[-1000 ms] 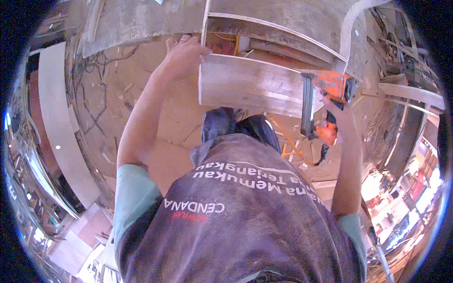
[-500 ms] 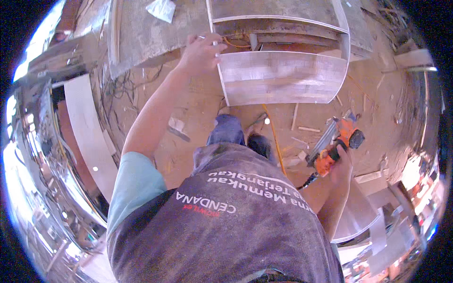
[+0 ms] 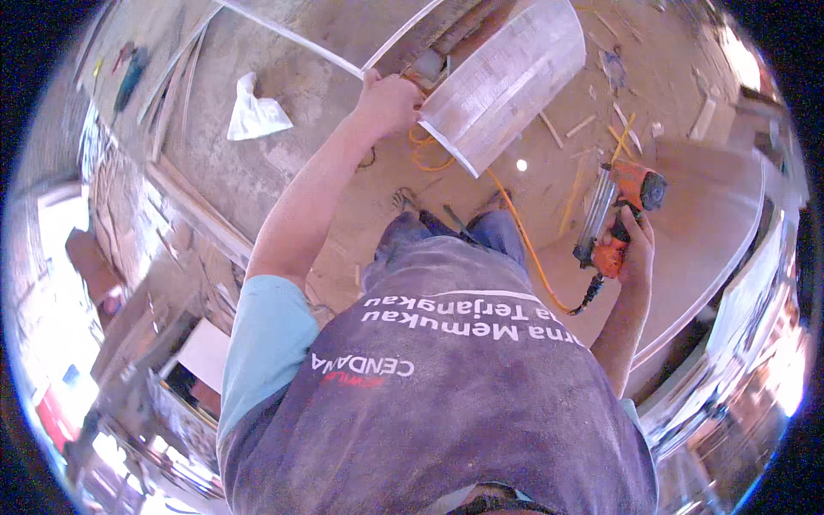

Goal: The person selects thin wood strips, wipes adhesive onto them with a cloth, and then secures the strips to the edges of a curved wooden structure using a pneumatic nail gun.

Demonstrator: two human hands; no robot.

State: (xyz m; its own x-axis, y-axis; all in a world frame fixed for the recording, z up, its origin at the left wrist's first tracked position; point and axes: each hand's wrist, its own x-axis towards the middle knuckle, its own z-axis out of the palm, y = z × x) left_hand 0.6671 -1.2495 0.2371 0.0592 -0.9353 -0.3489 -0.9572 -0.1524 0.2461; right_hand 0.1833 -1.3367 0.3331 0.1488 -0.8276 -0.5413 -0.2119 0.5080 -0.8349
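My left hand (image 3: 391, 101) grips the light edge of a wooden frame (image 3: 294, 41) at the upper middle, beside the near end of a pale curved plywood panel (image 3: 506, 86). Its fingertips are partly hidden. My right hand (image 3: 635, 249) is closed on the handle of an orange and black nail gun (image 3: 631, 182), held below and right of the panel and apart from it. The nail gun has a long magazine alongside and a yellow hose (image 3: 534, 257) running from its base.
A white plastic bag (image 3: 256, 116) lies on the floor at left, with long strips (image 3: 178, 99) near it and a dark green object (image 3: 129, 86). Offcuts (image 3: 580, 126) are scattered at right, beside a large curved board (image 3: 704, 283). Boards and clutter line both rims.
The nail gun has left the panel, moving right and down, then slightly up. The frame and panel now appear tilted diagonally as the view has turned. My left hand stays on the frame.
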